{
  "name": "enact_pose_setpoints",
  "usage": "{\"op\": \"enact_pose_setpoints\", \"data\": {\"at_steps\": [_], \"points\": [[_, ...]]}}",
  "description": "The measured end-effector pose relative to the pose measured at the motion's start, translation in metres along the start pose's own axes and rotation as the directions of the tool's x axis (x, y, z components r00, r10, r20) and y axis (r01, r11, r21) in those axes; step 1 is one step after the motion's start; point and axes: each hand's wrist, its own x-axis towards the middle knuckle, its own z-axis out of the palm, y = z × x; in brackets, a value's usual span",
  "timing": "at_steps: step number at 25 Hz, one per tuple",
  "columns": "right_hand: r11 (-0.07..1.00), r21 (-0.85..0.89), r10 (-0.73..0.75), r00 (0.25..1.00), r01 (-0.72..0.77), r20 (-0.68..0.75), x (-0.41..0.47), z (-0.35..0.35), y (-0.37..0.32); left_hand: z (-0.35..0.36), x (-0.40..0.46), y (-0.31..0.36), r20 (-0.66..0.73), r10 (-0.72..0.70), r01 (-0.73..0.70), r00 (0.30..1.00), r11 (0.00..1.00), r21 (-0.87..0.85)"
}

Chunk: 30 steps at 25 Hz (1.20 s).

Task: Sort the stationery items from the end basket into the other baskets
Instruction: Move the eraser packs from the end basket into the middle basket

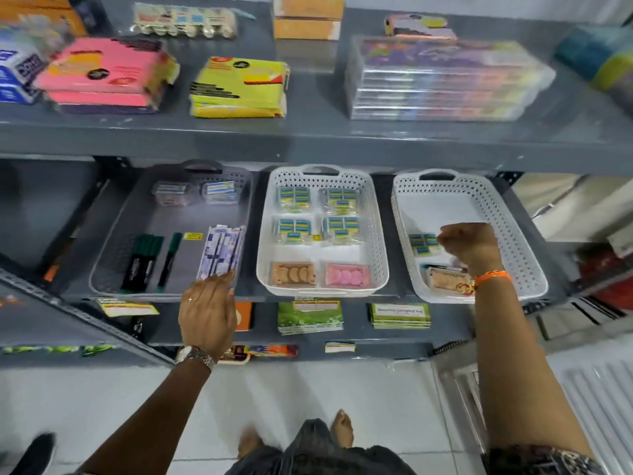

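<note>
Your right hand (471, 246) reaches into the white perforated end basket (527, 269), fingers curled shut; what they hold is unclear. A blue-and-yellow eraser pack (422, 243) lies just left of it. Your left hand (209, 311), fingers open, rests on the grey basket (106, 265) rim.

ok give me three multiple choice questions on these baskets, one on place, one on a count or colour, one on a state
1. Where does the left hand rest?
A. on the grey basket's near rim
B. inside the middle basket
C. on the top shelf

2. How many blue-and-yellow packs lie in the middle white basket?
A. two
B. four
C. six

3. What state is the right hand in?
A. flat and open
B. curled closed in the right basket
C. hanging by the side

Answers:
1 A: its fingertips meet the grey rim beside the pen packs.
2 B: two rows of two.
3 B: fingers curled, though any item held is hidden.
</note>
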Motion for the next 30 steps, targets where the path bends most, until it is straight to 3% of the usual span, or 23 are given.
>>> {"op": "enact_pose_setpoints", "data": {"at_steps": [2,5,12,20,25,30], "points": [[0.961,-0.277,-0.015,0.999,0.005,-0.035,0.000,0.004,0.000,0.001,0.000,0.001,-0.019,-0.002,0.002,1.000,1.000,0.002],[0.795,-0.607,-0.024,1.000,0.017,-0.004,-0.002,0.021,0.001,0.002,-0.002,0.000,-0.015,-0.002,0.002,1.000,1.000,0.024],[0.708,-0.701,0.030,0.996,-0.078,-0.081,0.009,0.043,0.005,0.003,-0.002,0.002,-0.027,-0.027,0.028,0.999,0.999,0.033],[0.808,-0.556,0.150,0.981,-0.194,-0.124,0.015,0.035,0.004,0.004,-0.002,0.008,-0.018,-0.079,0.079,0.997,0.997,0.023],[0.959,-0.244,0.099,0.976,-0.146,-0.193,0.005,0.031,-0.011,0.005,-0.002,0.007,0.014,-0.104,0.104,0.994,0.994,0.016],[0.998,-0.014,0.057,0.944,-0.065,-0.325,-0.006,0.025,-0.033,0.003,-0.002,0.009,0.012,-0.108,0.108,0.994,0.994,0.010]]}}
